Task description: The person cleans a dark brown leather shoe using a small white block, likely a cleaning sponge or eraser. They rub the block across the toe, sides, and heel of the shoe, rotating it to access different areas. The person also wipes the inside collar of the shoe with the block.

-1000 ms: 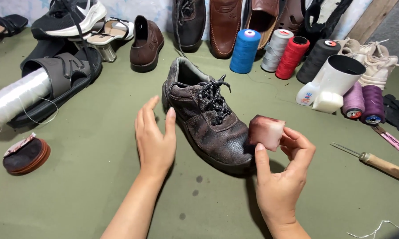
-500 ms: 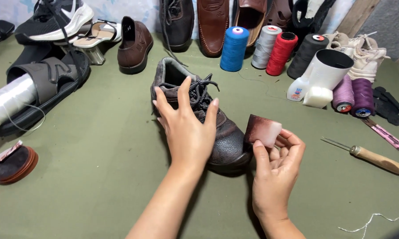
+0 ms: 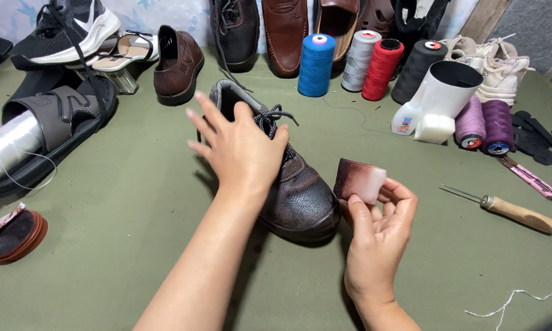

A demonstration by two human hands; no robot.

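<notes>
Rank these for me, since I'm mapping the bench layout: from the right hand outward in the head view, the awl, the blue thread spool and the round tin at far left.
From the right hand:
1. Awl, wooden handle, just to its right on the cloth.
2. Blue thread spool, farther back among the spools.
3. Round tin, at the far left edge.

The laced shoe (image 3: 297, 193) is dark brown with a pebbled grain and black laces, on an olive-green cloth (image 3: 135, 245). The sponge block (image 3: 360, 179) is white, stained reddish-brown along one side. Behind stand thread cones — blue (image 3: 316, 65), grey (image 3: 359, 61), red (image 3: 382, 69), black (image 3: 417, 72) — and two purple spools (image 3: 484, 124).
</notes>
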